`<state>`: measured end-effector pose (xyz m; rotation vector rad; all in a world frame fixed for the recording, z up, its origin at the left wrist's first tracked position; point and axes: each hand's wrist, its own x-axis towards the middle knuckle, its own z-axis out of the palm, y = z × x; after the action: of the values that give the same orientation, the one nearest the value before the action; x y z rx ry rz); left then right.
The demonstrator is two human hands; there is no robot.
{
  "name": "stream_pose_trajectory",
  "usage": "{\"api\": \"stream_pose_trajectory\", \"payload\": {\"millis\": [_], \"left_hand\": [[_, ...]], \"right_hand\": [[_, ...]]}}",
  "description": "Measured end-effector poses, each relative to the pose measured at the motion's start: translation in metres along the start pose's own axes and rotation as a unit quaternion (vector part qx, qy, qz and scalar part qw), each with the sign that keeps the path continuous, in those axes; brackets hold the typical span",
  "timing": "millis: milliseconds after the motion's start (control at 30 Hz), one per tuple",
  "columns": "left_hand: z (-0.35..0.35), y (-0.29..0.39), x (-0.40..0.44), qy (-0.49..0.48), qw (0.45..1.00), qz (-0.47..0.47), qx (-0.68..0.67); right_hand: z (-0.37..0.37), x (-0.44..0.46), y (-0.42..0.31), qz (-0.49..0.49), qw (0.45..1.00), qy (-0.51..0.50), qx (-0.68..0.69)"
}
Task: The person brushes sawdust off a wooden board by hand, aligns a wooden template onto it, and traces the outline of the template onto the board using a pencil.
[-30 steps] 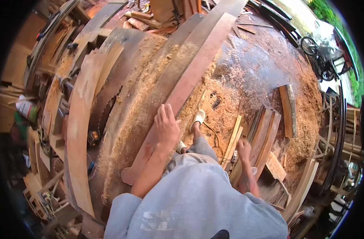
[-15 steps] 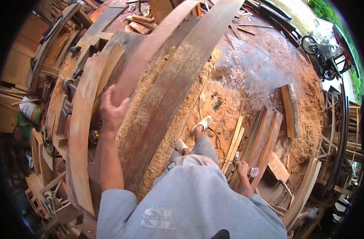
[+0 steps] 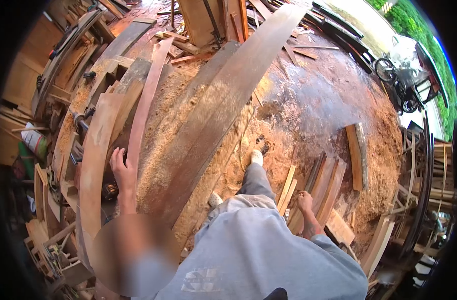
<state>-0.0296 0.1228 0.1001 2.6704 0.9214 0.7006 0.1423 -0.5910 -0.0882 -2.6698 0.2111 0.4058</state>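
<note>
My left hand (image 3: 121, 172) is at the near end of a long, narrow reddish board (image 3: 146, 100). Its thumb side lies against the board, and the fingers curl loosely past the left edge. To the left of this hand lies a wide pale plank (image 3: 96, 165). A broad brown board (image 3: 216, 110), dusted with shavings, slants away in front of me. My right hand (image 3: 304, 201) is closed at my right side, above several stacked boards (image 3: 326, 182). What it holds is hidden; a small pale metallic piece (image 3: 287, 215) shows just left of it.
Sawdust (image 3: 383, 165) covers much of the ground. A short thick timber (image 3: 357, 155) lies to the right. Two thin strips (image 3: 287, 187) are near my legs. A yellow-and-black tool (image 3: 109, 191) sits beside my left forearm. A motorcycle (image 3: 408, 95) stands beyond at far right.
The reddish board has swung left and down off the broad brown board, now showing a narrower face. My left hand has moved down and left with it. One foot has stepped forward.
</note>
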Motion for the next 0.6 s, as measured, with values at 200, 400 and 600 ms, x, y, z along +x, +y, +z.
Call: {"api": "stream_pose_trajectory", "payload": {"millis": [200,400,600], "left_hand": [[0.032,0.129,-0.030,0.075,0.994,-0.081,-0.008],[0.135,0.336,-0.072,-0.235,0.922,-0.093,-0.294],[0.191,0.303,-0.298,-0.386,0.710,-0.445,-0.386]], "right_hand": [[0.095,0.144,0.050,0.083,0.982,-0.159,0.052],[0.041,0.249,-0.133,-0.013,0.895,-0.445,0.044],[-0.002,0.368,-0.200,0.169,0.799,-0.411,0.406]]}}
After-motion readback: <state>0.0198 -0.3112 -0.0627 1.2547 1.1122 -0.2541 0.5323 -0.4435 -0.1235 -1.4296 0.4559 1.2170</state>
